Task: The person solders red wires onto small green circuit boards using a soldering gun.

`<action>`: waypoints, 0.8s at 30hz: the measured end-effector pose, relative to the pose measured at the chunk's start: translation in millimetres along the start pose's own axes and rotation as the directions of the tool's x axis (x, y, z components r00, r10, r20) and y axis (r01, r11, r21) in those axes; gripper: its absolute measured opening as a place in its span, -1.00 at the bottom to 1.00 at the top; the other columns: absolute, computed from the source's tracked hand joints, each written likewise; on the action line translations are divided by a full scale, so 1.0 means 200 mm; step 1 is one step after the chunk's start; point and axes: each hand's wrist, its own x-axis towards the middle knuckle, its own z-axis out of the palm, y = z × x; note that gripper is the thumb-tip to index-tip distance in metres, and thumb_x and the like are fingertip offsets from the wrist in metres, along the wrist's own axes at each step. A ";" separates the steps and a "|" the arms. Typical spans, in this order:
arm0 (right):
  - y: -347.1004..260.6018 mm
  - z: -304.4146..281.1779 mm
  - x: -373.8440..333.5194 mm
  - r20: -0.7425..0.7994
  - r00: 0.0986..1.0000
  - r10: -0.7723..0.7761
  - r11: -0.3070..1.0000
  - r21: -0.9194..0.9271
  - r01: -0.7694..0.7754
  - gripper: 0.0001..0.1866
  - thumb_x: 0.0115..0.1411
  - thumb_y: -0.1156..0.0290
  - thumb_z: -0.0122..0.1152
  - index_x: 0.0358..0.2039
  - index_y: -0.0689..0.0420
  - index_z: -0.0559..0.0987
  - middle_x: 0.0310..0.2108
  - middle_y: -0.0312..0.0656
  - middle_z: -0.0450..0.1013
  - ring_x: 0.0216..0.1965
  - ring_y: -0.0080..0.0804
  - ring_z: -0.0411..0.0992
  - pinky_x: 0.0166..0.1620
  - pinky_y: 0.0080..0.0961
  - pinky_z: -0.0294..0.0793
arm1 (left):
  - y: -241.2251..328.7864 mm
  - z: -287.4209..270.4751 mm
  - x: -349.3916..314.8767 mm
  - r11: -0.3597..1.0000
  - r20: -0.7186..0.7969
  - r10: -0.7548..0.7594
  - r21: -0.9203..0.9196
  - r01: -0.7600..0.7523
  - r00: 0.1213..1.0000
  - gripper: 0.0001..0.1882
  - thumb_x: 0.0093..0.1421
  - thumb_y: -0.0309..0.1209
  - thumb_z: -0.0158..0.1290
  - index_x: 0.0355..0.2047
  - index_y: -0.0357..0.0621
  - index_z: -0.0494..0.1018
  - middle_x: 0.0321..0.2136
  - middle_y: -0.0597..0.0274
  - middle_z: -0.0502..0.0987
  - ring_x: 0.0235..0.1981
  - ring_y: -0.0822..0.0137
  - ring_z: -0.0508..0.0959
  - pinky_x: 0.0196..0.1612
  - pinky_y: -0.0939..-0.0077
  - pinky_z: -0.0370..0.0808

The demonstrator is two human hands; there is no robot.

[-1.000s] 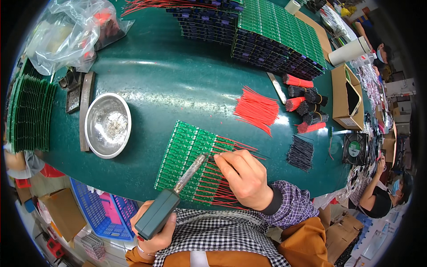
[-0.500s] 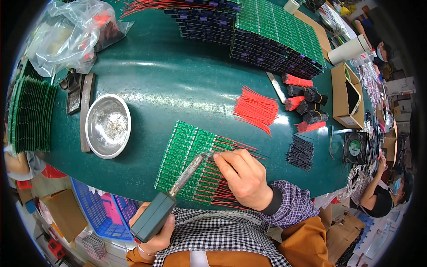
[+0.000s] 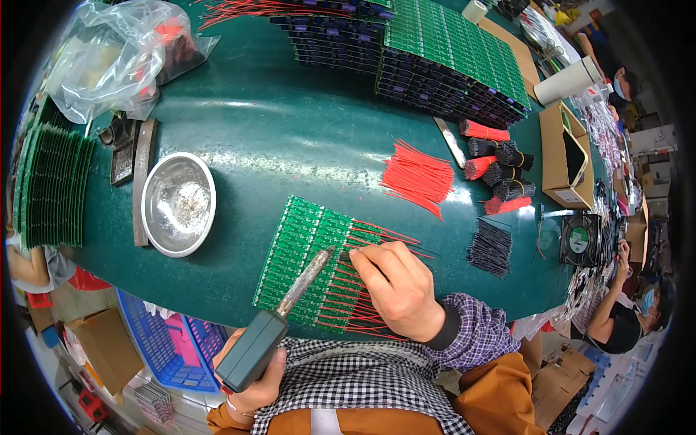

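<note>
The flat green circuit-board panel (image 3: 287, 251) lay right of the round silver metal bowl (image 3: 159, 199), as did your left hand (image 3: 264, 390), gripping the boxy dark-green soldering iron (image 3: 254, 348), slanted seemingly to clear your right hand (image 3: 400, 291), whose hold I couldn't tell.

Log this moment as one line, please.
left hand: holding soldering iron; right hand: at green circuit panel; nearby: red wire pile, black wire pile

That green circuit-board panel (image 3: 310, 233) lies flat, red wires (image 3: 357, 293) projecting from one side; the dark-handled soldering iron (image 3: 262, 337) slants across it.
</note>
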 end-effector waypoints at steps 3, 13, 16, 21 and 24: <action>0.00 0.00 0.00 0.010 1.000 0.000 1.000 -0.001 0.000 -0.61 -0.04 0.55 0.33 -0.13 0.36 0.65 -0.20 -0.09 0.56 -0.22 -0.25 0.55 -0.23 -0.42 0.62 | 0.02 0.00 0.01 0.999 0.018 -0.039 -0.010 0.040 0.999 -0.69 0.03 -0.57 0.36 -0.17 -0.36 0.67 -0.27 -0.07 0.67 -0.32 0.02 0.70 -0.24 0.28 0.63; 0.00 -0.01 0.00 0.015 1.000 -0.007 1.000 0.003 0.007 -0.58 -0.05 0.56 0.33 -0.11 0.38 0.65 -0.20 -0.08 0.56 -0.24 -0.26 0.54 -0.28 -0.45 0.61 | 0.01 0.02 0.02 1.000 0.059 -0.026 0.011 0.025 0.998 -0.70 0.02 -0.57 0.37 -0.19 -0.36 0.67 -0.26 -0.05 0.68 -0.32 0.04 0.72 -0.26 0.30 0.64; -0.02 -0.02 0.01 0.010 0.999 0.034 0.999 0.024 -0.034 -0.61 -0.08 0.62 0.33 -0.15 0.38 0.68 -0.25 -0.08 0.59 -0.29 -0.23 0.57 -0.26 -0.39 0.63 | 0.01 0.02 0.02 1.000 0.053 -0.022 0.024 0.021 0.998 -0.70 0.02 -0.57 0.36 -0.19 -0.36 0.67 -0.27 -0.06 0.67 -0.33 0.03 0.71 -0.27 0.29 0.63; -0.02 -0.02 0.01 0.008 0.999 0.035 0.999 0.021 -0.035 -0.61 -0.08 0.62 0.33 -0.15 0.38 0.68 -0.25 -0.08 0.59 -0.29 -0.22 0.57 -0.27 -0.39 0.63 | 0.02 0.01 0.02 1.000 0.009 0.000 -0.012 0.000 1.000 -0.71 0.03 -0.55 0.35 -0.19 -0.35 0.67 -0.29 -0.07 0.66 -0.35 0.02 0.69 -0.29 0.28 0.62; -0.02 -0.02 0.01 0.007 0.999 0.035 0.999 0.025 -0.035 -0.62 -0.07 0.63 0.34 -0.16 0.38 0.68 -0.25 -0.08 0.59 -0.29 -0.22 0.57 -0.27 -0.39 0.63 | 0.00 0.02 0.01 1.000 -0.019 0.018 -0.015 -0.019 1.000 -0.72 0.04 -0.54 0.35 -0.20 -0.35 0.68 -0.29 -0.07 0.66 -0.36 0.03 0.69 -0.30 0.28 0.61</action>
